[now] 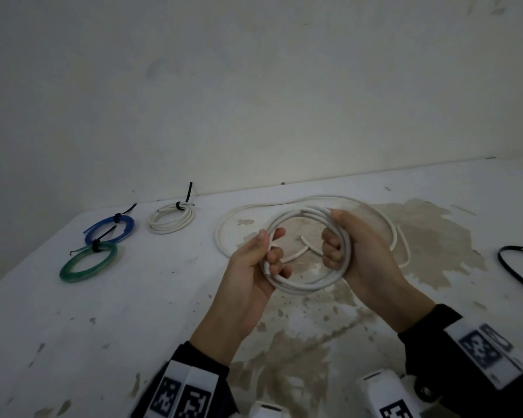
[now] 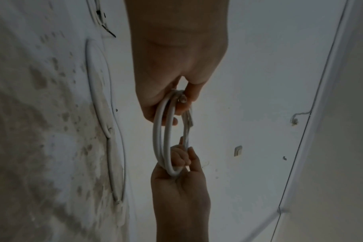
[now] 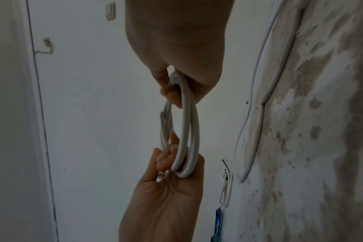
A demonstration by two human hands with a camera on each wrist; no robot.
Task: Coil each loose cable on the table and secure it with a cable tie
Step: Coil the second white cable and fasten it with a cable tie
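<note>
The left hand (image 1: 255, 267) and the right hand (image 1: 357, 251) each grip one side of a white cable coil (image 1: 307, 286) held up above the table (image 1: 103, 327), fingers curled through the ring from opposite sides and thumbs over its rim. The coil is a round hoop of a few smooth, round-sectioned turns, lying roughly flat and facing up toward the head camera; in the wrist views it shows edge-on as a narrow oval stretched between the two palms. A cut cable end sits in the left hand's fingers, and another short end points into the middle of the ring between the hands. Directly under and beyond the hands a loose white cable (image 1: 224, 224) lies on the table in a wide, uneven loop, untied, its far arc passing behind the right hand. Beyond the left hand, well apart from it, rest three finished rings: a small white coil (image 1: 171, 221) bound with a black tie, a glossy blue ring (image 1: 109, 229) and a green ring (image 1: 88, 263) touching it, each with a black tie. Off past the right hand a black cable tie (image 1: 514, 267) lies curved near the table's edge. The table top is white, scuffed and blotched with brownish worn patches; a pale, bare wall (image 1: 254, 86) rises behind it.
</note>
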